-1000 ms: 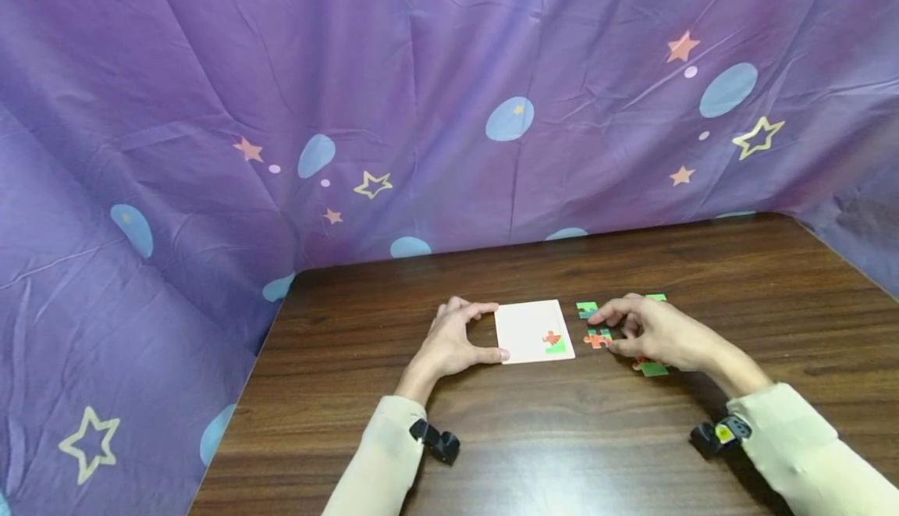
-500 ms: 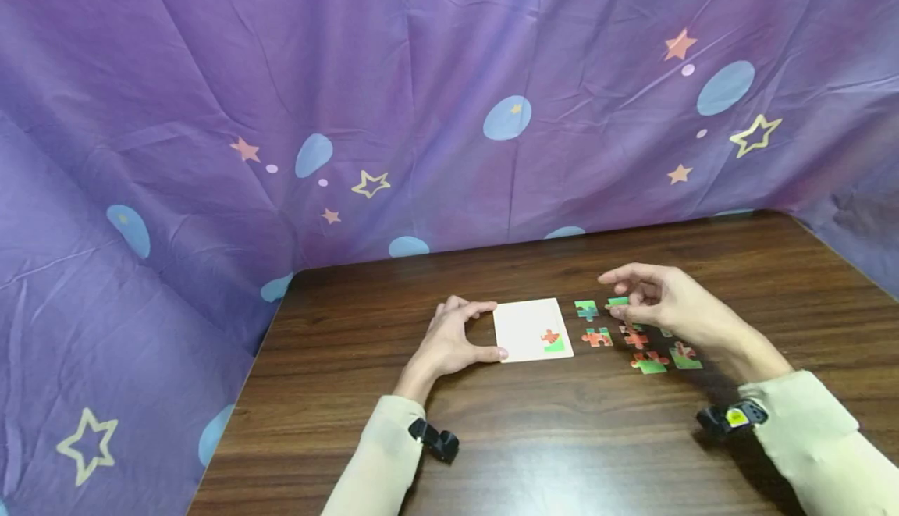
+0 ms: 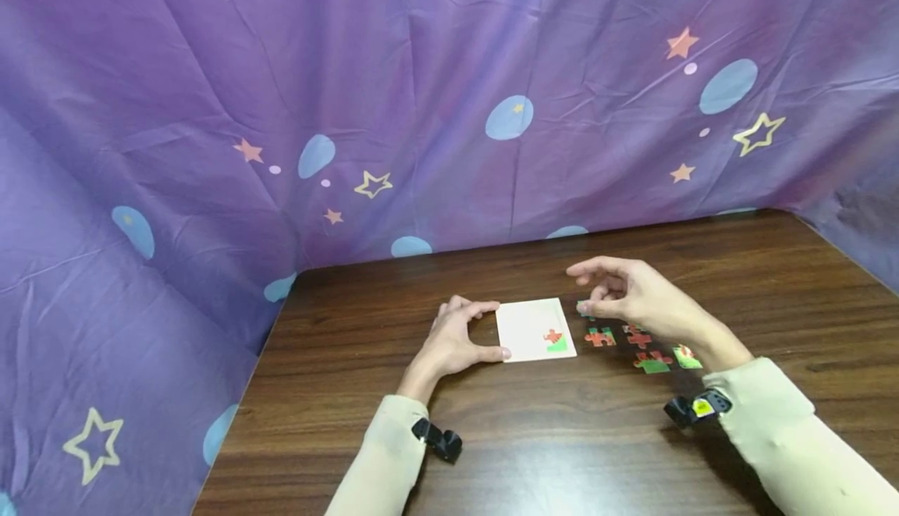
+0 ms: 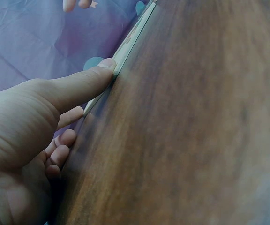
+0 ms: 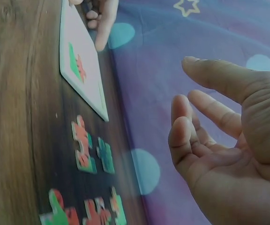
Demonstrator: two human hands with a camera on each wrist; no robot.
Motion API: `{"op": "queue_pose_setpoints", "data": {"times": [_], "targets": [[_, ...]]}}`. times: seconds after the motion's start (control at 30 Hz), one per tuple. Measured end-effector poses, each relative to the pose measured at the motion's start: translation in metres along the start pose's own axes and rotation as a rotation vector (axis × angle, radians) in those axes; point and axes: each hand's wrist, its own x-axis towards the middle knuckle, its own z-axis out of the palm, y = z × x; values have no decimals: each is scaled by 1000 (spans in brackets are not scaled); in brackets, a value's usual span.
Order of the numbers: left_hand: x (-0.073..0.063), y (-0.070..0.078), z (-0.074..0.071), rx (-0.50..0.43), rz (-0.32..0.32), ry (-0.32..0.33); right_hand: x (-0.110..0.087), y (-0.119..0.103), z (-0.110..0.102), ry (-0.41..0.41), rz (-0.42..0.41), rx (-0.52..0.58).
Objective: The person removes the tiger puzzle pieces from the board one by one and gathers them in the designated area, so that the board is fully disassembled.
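Observation:
A square white puzzle board (image 3: 525, 330) lies on the table, with one red-and-green jigsaw piece (image 3: 554, 339) at its lower right corner. My left hand (image 3: 449, 343) holds the board at its left edge, thumb on the near corner and index finger on the far corner. To the right of the board my right hand (image 3: 635, 297) hovers over loose jigsaw pieces, its fingers loosely bent and nothing between them in the right wrist view. Below it are a red-and-green piece (image 5: 82, 147) and a blue-green piece (image 5: 105, 155), the latter mostly covered by the hand in the head view.
Several other loose pieces lie further right, among them a red piece (image 3: 638, 339), a red-and-green piece (image 3: 653, 362) and a light green piece (image 3: 687, 357). The dark wooden table (image 3: 562, 438) ends at a purple cloth (image 3: 449, 110) with stars.
My right hand has lifted from among the pieces, moved right and then back left above the blue-green piece. My left hand stays at the board.

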Motion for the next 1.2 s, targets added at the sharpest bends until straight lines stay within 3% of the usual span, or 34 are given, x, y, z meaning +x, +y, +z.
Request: {"op": "queue_pose_setpoints", "data": {"times": [0.47, 0.93, 1.2], "targets": [[2, -1, 0, 10, -1, 9, 10, 17, 30, -113, 43, 43], [3, -9, 5, 11, 35, 33, 8, 25, 44, -179, 20, -34], [3, -5, 2, 21, 19, 17, 6, 26, 49, -147, 1, -163]]}}
